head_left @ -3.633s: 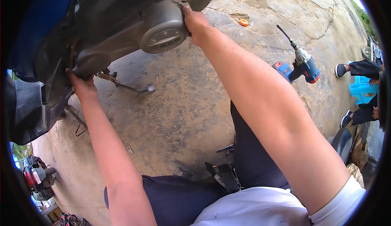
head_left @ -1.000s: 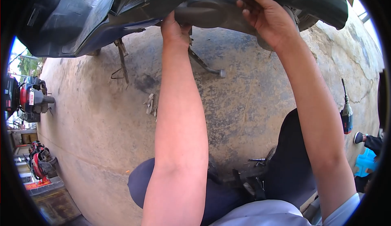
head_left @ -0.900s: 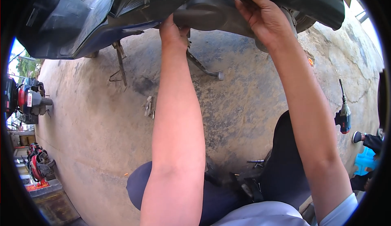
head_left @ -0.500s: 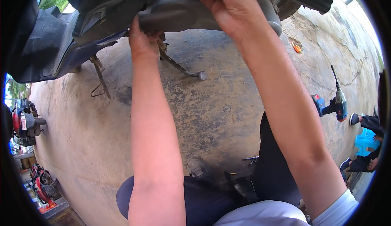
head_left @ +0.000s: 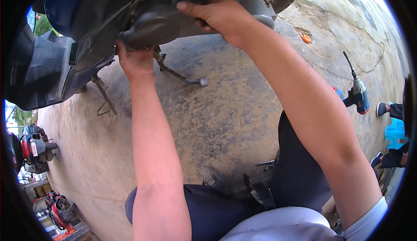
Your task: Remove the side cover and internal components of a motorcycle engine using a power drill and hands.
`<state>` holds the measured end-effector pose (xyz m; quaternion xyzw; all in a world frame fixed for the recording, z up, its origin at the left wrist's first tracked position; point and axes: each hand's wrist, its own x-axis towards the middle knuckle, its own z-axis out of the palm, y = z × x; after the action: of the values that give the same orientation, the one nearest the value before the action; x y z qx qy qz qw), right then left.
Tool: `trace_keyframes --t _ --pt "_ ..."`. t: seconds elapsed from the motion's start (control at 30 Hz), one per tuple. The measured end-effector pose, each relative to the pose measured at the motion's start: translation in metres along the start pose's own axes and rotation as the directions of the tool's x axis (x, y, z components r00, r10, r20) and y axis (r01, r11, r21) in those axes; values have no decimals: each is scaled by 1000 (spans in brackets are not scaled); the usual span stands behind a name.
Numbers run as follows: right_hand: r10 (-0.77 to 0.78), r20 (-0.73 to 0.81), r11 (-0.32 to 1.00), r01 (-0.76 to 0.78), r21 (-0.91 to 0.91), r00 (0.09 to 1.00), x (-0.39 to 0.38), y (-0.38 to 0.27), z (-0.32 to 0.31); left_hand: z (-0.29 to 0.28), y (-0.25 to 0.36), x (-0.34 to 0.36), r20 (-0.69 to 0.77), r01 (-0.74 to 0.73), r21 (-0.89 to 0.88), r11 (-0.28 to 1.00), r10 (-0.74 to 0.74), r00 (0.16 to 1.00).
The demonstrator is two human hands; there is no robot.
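Observation:
A scooter with dark blue and black body panels stands across the top of the view. Low on its side is a long grey engine cover (head_left: 158, 27) with a rounded front end. My left hand (head_left: 137, 63) holds that front end from below, thumb up against its edge and the other fingers mostly hidden under it. Farther right along the cover, my right hand (head_left: 223, 20) is closed on its rear part. The right thumb points left across the grey surface, and curled fingers show below it. The scooter's centre stand (head_left: 182, 75) reaches the floor just right of my left wrist.
A cordless impact driver (head_left: 358, 96) with a long bit stands at right, near an orange round thing (head_left: 306, 38). Small tools (head_left: 267, 163) lie by my right knee. A blue plastic stool (head_left: 394, 133) and people's feet are far right. Red machines (head_left: 34, 149) stand at left.
The scooter and both hands sit lower and farther left in the view. My right hand has turned, and its thumb and curled fingers show more plainly. My left hand keeps its hold.

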<state>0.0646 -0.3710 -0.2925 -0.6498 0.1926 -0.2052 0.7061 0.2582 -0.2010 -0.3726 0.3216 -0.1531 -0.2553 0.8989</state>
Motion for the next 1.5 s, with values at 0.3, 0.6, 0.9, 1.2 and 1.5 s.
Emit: trace_keyframes --t 0.3,0.6,0.9,1.2,1.5 --pt "-148 -282 692 -104 -714 948 -46 -2 -99 -3 -6 3 43 -14 18 1000 13 999" --pt "236 -273 920 -305 -247 933 -58 32 -110 13 -2 -2 -44 42 19 999 -41 998" --pt "227 -367 974 -218 67 902 -40 60 -147 22 -3 -6 -94 57 60 997 -52 994" --pt "352 -461 932 -349 94 814 -46 64 -129 3 8 21 -91 57 34 998 -54 994" --pt "287 -548 952 -297 72 786 -9 88 -173 9 -11 10 -142 68 57 996 -60 988"
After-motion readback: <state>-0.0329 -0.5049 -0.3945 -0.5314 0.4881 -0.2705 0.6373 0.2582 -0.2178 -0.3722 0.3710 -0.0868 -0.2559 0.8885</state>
